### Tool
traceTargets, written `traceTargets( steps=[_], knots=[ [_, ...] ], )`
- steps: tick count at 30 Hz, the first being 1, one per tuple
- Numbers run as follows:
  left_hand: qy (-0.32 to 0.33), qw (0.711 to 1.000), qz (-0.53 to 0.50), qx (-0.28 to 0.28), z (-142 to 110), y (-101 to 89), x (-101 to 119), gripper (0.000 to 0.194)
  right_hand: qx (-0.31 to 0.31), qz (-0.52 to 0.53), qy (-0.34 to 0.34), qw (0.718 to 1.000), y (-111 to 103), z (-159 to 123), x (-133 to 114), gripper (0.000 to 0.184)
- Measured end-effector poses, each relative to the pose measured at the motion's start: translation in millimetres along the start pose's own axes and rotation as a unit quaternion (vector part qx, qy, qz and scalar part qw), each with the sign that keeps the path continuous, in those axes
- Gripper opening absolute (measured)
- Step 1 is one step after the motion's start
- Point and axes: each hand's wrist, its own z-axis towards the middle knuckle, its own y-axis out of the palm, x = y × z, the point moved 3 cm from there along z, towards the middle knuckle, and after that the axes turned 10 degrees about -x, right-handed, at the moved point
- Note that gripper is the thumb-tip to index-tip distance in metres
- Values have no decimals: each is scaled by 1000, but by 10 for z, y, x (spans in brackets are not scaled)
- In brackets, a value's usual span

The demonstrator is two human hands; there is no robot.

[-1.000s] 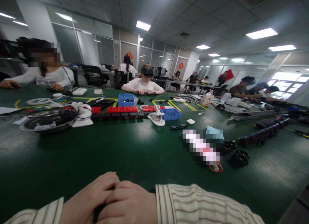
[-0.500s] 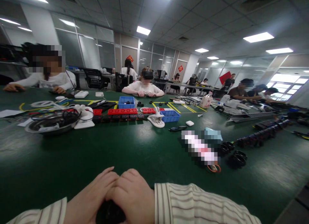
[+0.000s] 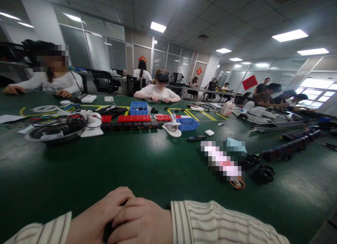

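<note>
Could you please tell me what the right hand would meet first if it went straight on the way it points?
Most likely the left hand: the fingers of the right hand seem to rest against it, though depth is unclear.

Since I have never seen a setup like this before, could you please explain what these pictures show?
There is no robot here: one camera, worn on a person's head, looks forward and down. At the bottom are the wearer's bare left hand and right hand, together, in striped sleeves. A dark patch shows between them; whether they hold anything, I cannot tell. On the green table beyond lie a metal bowl with cables, a row of red blocks, two blue bins, a white clip and black rings. Other people sit around.
</note>
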Motion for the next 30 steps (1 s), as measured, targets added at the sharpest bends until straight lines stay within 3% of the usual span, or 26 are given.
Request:
traceTargets(
  steps=[3, 5, 9, 12, 16, 20, 25, 30],
  knots=[
    [-3, 1000, -12, -10, 3, 7, -8, 52, 19, 0, -13, 1000, -42, 2, -15, 19],
    [12, 1000, -3, -16, -4, 1, -10, 57, 42, 19, 14, 999, -49, 13, -7, 19],
    [25, 999, 21, -17, -19, -18, -35, 64, 110, 42, 158, 980, -20, 38, 83, 52],
    [14, 998, 60, 0, -29, -11, -37, 61, 120, 16, 195, 973, 0, 74, 109, 66],
    [27, 992, 120, 39, -50, 9, 23, 51, 117, -26, 186, 975, -16, 92, 80, 55],
    [24, 994, 102, 18, -38, 35, 36, 31, 91, -9, 121, 988, -8, 56, 46, 34],
    [14, 998, 56, 10, -28, 5, 20, 47, 78, -10, 15, 997, -24, -3, 12, 17],
    [5, 1000, 25, -13, -61, -10, -20, 63, 67, 36, 53, 996, -36, 4, 19, 20]
  ],
)
